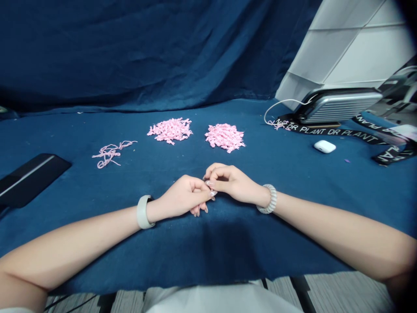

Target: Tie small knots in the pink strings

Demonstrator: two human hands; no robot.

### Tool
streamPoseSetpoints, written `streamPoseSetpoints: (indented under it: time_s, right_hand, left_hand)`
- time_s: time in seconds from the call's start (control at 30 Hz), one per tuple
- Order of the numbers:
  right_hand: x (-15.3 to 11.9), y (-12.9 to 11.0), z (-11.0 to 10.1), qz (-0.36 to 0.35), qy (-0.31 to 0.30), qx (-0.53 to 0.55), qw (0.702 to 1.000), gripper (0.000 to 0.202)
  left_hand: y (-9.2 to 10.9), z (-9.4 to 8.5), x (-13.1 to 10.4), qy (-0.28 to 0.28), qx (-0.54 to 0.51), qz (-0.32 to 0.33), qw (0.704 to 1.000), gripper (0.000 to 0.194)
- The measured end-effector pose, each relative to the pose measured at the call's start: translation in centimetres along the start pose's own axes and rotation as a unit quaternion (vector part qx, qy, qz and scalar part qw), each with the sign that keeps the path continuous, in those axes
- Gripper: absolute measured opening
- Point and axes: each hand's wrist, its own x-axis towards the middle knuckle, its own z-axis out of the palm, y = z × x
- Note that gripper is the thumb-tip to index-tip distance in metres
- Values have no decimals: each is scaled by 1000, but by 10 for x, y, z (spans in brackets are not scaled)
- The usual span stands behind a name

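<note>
My left hand (187, 196) and my right hand (232, 183) meet over the blue cloth, fingertips touching. Thumb and fingers are pinched together on both; whatever may be between them is too small or hidden to name. Beyond the hands lie two heaps of small pink knotted pieces, a left heap (170, 130) and a right heap (224, 137). The right heap is nearest to my right hand. Further left, a loose tangle of pink yarn (110, 154) rests on the cloth.
A black flat device (34, 179) lies at the left. On the right are a silver ridged case (343, 106) with a white cable, a black lettered strap (339, 131), a white earbud case (325, 146) and some pink strands (279, 125). The cloth's front edge (195, 286) is near my lap.
</note>
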Motion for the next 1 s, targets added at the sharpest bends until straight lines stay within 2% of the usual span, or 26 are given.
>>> streamPoseSetpoints:
  time_s: [0.57,0.77,1.0]
  right_hand:
    - [1,1,-3,71,37,90,993,19]
    - [2,5,-4,83,66,138,985,22]
    - [3,10,-5,70,64,144,985,20]
  left_hand:
    - [2,3,0,-7,-17,17,1000,34]
    - [0,3,-1,-4,-10,14,1000,34]
    - [0,3,-1,9,-24,29,999,34]
